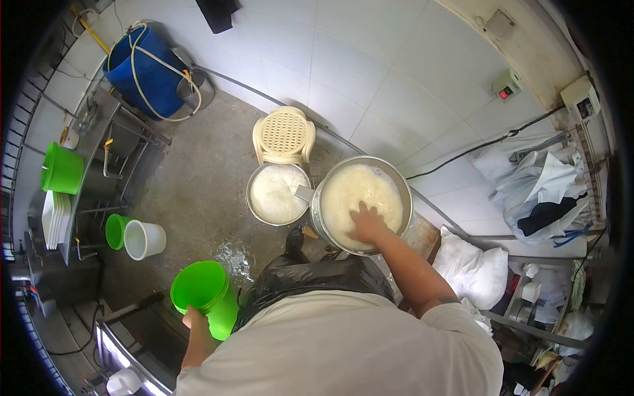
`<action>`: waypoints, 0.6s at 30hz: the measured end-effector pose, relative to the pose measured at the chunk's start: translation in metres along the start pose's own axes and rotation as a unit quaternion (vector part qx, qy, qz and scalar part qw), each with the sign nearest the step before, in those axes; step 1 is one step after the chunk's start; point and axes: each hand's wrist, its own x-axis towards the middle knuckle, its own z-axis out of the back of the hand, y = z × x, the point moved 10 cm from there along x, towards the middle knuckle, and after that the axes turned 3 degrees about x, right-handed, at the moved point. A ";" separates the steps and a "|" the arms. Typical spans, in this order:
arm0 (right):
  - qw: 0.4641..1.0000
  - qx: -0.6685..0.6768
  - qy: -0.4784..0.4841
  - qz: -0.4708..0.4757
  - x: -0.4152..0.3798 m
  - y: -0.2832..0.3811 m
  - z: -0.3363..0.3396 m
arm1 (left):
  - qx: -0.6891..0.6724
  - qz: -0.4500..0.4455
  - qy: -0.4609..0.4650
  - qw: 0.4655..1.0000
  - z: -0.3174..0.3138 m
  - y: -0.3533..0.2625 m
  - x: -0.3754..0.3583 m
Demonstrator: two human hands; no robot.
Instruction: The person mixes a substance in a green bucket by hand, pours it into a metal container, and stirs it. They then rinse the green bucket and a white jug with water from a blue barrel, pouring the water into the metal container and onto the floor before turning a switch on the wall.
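Note:
My left hand [193, 319] grips the rim of a bright green bucket [223, 305], which is tilted at my left side. No contents show inside it. Over a large metal pot [404, 188] my right hand [370, 224] reaches in, fingers spread, at the surface of a pale, wet, cream-coloured mixture [356, 188]. The fingertips seem to touch the mixture. Close to the pot's left side stands a wide metal bowl [250, 203] heaped with a white, flour-like powder [277, 188]. A metal plate or handle [304, 193] juts from the pot towards the bowl.
Behind the bowl is a cream plastic stool [284, 132] by the wall. A white bucket [145, 239] and a green bucket [116, 231] stand on the floor at left, near a metal sink table [86, 175]. A blue barrel [142, 72] with a hose and a white sack [469, 267] flank the area.

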 end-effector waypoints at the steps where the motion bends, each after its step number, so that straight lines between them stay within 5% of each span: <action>1: 0.998 -0.059 0.000 0.029 -0.010 0.005 -0.005 | 0.000 -0.002 0.001 1.000 -0.002 -0.001 0.000; 3: 0.996 -0.069 -0.040 0.033 -0.020 -0.008 -0.008 | 0.001 0.030 -0.010 0.999 -0.007 0.008 0.001; 9: 0.972 0.136 -0.108 -0.157 0.002 -0.055 -0.011 | 0.002 0.020 0.035 0.999 -0.062 -0.022 -0.025; 12: 0.964 0.212 -0.094 -0.128 0.045 -0.053 -0.021 | -0.017 -0.019 0.122 0.992 -0.110 -0.054 -0.045; 14: 0.954 0.239 -0.168 0.070 0.026 -0.011 0.037 | -0.025 -0.106 0.183 0.977 -0.142 -0.091 -0.064; 15: 0.952 0.243 -0.170 0.070 -0.001 0.000 0.066 | -0.018 -0.148 0.215 0.965 -0.151 -0.115 -0.085; 18: 0.720 0.683 -0.093 0.078 -0.055 0.002 0.112 | -0.001 -0.251 0.245 0.937 -0.160 -0.183 -0.171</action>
